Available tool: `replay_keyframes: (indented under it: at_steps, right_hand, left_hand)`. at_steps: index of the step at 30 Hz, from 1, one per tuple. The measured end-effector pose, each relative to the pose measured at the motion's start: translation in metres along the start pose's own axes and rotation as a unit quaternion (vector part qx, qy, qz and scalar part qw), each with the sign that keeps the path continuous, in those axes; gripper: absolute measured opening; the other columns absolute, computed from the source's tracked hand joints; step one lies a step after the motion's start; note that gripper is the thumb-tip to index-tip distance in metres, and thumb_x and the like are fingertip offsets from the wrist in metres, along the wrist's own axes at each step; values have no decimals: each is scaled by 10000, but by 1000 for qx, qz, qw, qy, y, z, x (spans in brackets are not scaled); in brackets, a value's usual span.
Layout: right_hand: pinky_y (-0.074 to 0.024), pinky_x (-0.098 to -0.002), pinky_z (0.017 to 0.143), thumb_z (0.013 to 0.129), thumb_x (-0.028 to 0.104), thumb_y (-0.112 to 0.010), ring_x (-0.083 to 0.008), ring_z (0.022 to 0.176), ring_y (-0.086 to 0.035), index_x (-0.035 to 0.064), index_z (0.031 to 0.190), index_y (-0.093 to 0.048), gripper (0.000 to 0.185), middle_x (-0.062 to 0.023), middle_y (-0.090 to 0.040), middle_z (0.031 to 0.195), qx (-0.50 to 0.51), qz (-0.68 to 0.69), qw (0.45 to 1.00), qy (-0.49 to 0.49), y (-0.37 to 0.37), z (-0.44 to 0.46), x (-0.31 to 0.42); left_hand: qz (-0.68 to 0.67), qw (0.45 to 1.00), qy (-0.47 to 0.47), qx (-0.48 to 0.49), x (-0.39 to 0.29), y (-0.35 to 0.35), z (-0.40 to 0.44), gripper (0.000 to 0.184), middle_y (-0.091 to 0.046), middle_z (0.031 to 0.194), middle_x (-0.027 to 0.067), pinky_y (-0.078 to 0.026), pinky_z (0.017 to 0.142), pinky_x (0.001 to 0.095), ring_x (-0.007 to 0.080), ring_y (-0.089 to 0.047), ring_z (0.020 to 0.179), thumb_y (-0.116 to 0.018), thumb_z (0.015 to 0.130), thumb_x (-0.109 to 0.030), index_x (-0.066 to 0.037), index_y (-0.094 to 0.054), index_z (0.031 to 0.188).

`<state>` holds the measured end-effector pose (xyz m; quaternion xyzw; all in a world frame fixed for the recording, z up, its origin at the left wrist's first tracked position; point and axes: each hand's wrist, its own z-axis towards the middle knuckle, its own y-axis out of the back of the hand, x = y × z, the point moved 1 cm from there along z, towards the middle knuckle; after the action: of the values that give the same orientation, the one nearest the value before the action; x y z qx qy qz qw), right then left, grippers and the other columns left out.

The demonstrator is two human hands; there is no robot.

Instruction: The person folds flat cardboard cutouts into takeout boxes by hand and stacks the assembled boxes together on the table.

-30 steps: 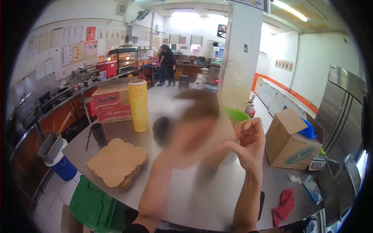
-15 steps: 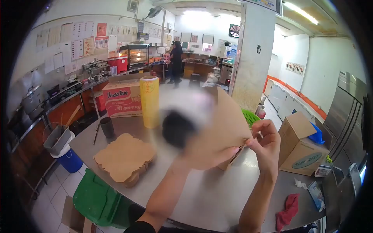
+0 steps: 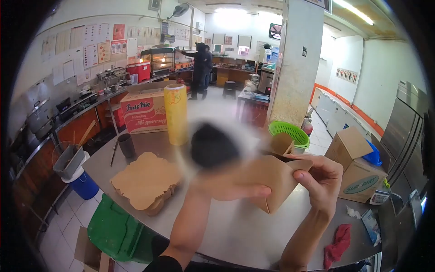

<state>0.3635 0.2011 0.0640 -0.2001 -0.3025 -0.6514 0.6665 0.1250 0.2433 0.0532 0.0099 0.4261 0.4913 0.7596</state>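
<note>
A brown cardboard food box (image 3: 278,181), partly folded with raised side walls and loose flaps, is held above the table between both hands. My left hand (image 3: 240,188) grips its near left side, thumb lying along the outer wall; a blurred patch hides most of the other fingers. At the right end, my right hand (image 3: 324,179) pinches a flap between thumb and fingers. To the left, a stack of flat brown box blanks (image 3: 145,179) with scalloped edges lies on the steel table (image 3: 235,238).
Behind the stack stand a dark cup (image 3: 127,146), a yellow film roll (image 3: 176,115) and an Indomie carton (image 3: 146,111). A green basket (image 3: 290,133) sits beyond the box. Rightward are a cardboard carton (image 3: 360,177) and red cloth (image 3: 337,247). Two people (image 3: 200,70) stand far back.
The cardboard has gone from a broad, mostly flat sheet to a box with walls bent up. My right hand has shifted slightly right and down, and the green basket shows more.
</note>
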Motion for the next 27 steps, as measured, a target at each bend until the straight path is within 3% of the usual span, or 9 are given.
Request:
replay_keyframes:
  at_steps: [2, 3, 5, 9, 11, 16, 18, 21, 27]
  right_hand:
    - [-539, -328, 907, 802, -60, -769, -214, 972, -728, -44, 1047, -747, 246, -184, -763, 1000, -52, -32, 992, 107, -13, 2, 4]
    - [-539, -328, 907, 802, -60, -769, -214, 972, -728, -44, 1047, -747, 246, -184, -763, 1000, -53, -31, 992, 107, -20, 1, 8]
    - [-565, -325, 840, 811, -91, -734, -257, 942, -746, -17, 1010, -755, 213, -205, -761, 946, -145, -270, 938, 165, -31, -2, 19]
    - [-574, -309, 785, 775, -98, -716, -278, 891, -746, 12, 990, -761, 246, -182, -760, 965, -123, -282, 914, 266, -37, 4, 15]
    - [-574, -299, 737, 705, -59, -729, -264, 818, -732, 43, 978, -771, 294, -153, -758, 992, -46, -281, 900, 331, -39, 10, 18]
    - [-571, -291, 680, 649, -13, -738, -233, 783, -717, 91, 924, -797, 299, -163, -745, 1042, -3, -274, 892, 360, -34, 9, 12]
    - [-571, -286, 671, 641, -23, -731, -230, 791, -720, 103, 899, -803, 297, -173, -742, 1052, 3, -258, 898, 355, -30, 5, 11]
    - [-571, -269, 657, 612, -40, -705, -225, 777, -725, 115, 876, -808, 322, -175, -738, 1040, -27, -275, 898, 343, -27, 1, 6]
    - [-567, -236, 630, 603, -18, -703, -218, 745, -738, 134, 853, -808, 311, -89, -683, 892, -120, -267, 879, 376, -33, 1, 1]
  left_hand:
    - [29, 999, 37, -21, -1, 11, 3, 375, -734, 1032, 70, -537, 838, 304, 136, -672, 960, -817, 830, -70, 19, -676, 1166]
    - [59, 995, 73, -42, 0, 14, 4, 333, -740, 1021, 61, -536, 819, 294, 121, -672, 951, -818, 829, -67, 19, -697, 1126]
    - [33, 994, 62, -81, 10, 15, 2, 343, -737, 1040, 50, -530, 820, 278, 110, -666, 955, -817, 830, -67, 15, -695, 1140]
    - [19, 993, 37, -112, 11, 15, -9, 348, -730, 1075, 33, -513, 832, 248, 93, -660, 963, -808, 839, -58, 14, -693, 1160]
    - [-8, 992, 67, -108, 6, 16, -12, 340, -729, 1087, 38, -506, 842, 242, 93, -660, 964, -800, 846, -55, 15, -695, 1162]
    - [-57, 979, 122, -150, 19, 12, -17, 323, -733, 1090, 47, -504, 838, 249, 96, -663, 955, -785, 862, -69, 14, -701, 1163]
    - [-92, 980, 128, -117, 15, 8, -12, 319, -735, 1072, 42, -504, 828, 248, 93, -662, 943, -781, 864, -76, 11, -705, 1162]
    - [-220, 962, 147, -69, -5, 2, 1, 315, -739, 1048, 38, -507, 824, 250, 90, -666, 935, -774, 864, -70, 5, -706, 1163]
    - [-227, 956, 166, -80, 0, -1, 2, 320, -740, 1045, 42, -507, 825, 246, 103, -679, 941, -773, 861, -87, 5, -704, 1161]
